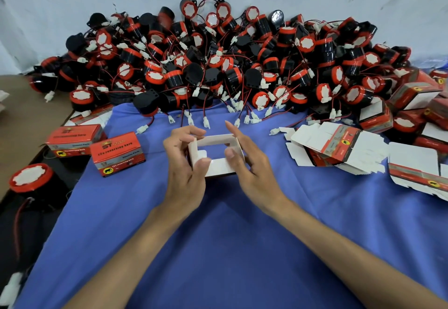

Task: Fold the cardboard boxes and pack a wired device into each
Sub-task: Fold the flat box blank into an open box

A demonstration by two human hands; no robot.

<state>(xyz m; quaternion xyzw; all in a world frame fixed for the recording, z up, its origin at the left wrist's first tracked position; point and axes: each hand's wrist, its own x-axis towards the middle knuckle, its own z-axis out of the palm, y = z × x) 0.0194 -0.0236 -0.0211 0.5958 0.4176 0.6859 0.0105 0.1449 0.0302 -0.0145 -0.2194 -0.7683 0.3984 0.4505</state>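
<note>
- The box is thin printed card, so expect it to be very light and springy. It is stiff along the panels but weak at the creases and flaps, and it will likely crush or skew if you squeeze the walls.
- Take it by the corners and folded edges, with a thumb inside and fingers outside. Press flaps along their scored lines rather than mid-panel.
- It shows its plain white inside. The mouth is open towards you as a rectangular frame, with small flaps turned inward at the left and along the near edge.
- It sits at the centre, held between both hands just over the cloth.
- Your left hand grips the left end, fingers curled over the far corner and thumb on the near flap.
- Your right hand pinches the right wall, thumb inside and fingers reaching behind.
- Beyond, a big heap of devices lies tangled. They are round black-and-red bodies with thin red-black leads and white plugs, so the wires will probably snag as you lift one out.
- Packed boxes stand to your left, and unfolded blanks lie to your right.
</note>
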